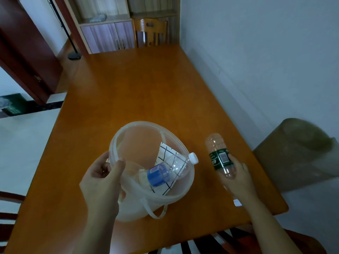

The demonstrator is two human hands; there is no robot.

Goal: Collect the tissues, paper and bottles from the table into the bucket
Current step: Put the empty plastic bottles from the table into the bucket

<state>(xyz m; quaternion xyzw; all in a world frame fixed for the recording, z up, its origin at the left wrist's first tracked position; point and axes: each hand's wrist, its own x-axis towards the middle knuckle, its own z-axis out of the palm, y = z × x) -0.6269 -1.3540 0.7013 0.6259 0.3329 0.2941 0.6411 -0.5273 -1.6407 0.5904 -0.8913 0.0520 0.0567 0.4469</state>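
Observation:
A translucent white bucket (185, 187) sits on the near part of the wooden table (139, 88). Inside it lie a clear bottle with a blue label (168, 171), a white sheet of paper with a black grid (166, 153) and something pale that may be tissue (142, 177). My left hand (102, 175) grips the bucket's left rim, thumb over the edge. To the bucket's right, my right hand (238, 175) holds a clear bottle with a green label (219, 155), its bottom end pointing away from me, just above the table.
A wooden chair (150, 32) stands at the table's far end before a cabinet (108, 36). The wall runs along the table's right side. A brownish covered object (300, 153) sits at the right. A chair back (220, 241) is right under me.

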